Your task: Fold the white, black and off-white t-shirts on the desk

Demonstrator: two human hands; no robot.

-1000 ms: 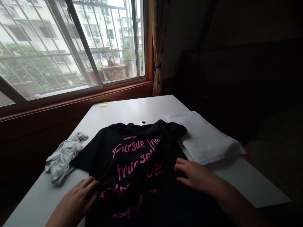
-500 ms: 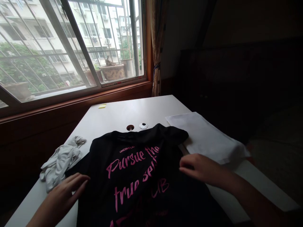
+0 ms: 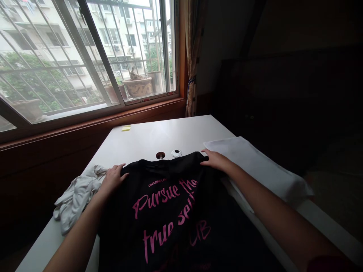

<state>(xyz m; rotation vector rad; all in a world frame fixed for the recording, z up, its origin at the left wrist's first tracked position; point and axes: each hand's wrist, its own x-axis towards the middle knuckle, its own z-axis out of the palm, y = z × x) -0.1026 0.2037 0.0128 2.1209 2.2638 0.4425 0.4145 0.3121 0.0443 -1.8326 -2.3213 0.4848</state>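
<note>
Head view: shirt [image 3: 167, 200] lengthwise, collar [image 3: 157, 164] away, left fingers [image 3: 119, 166], right fingers [image 3: 208, 152] parted at shoulders [image 3: 134, 166].

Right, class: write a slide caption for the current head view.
Two hands at the shoulders of a black T-shirt on a white table.

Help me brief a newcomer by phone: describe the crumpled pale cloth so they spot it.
By the window stands a white table with a black shirt on it. The pale cloth lies left of the shirt, beside the left hand. It is bunched in wrinkles, unlike the flat white sheet on the right.
</note>
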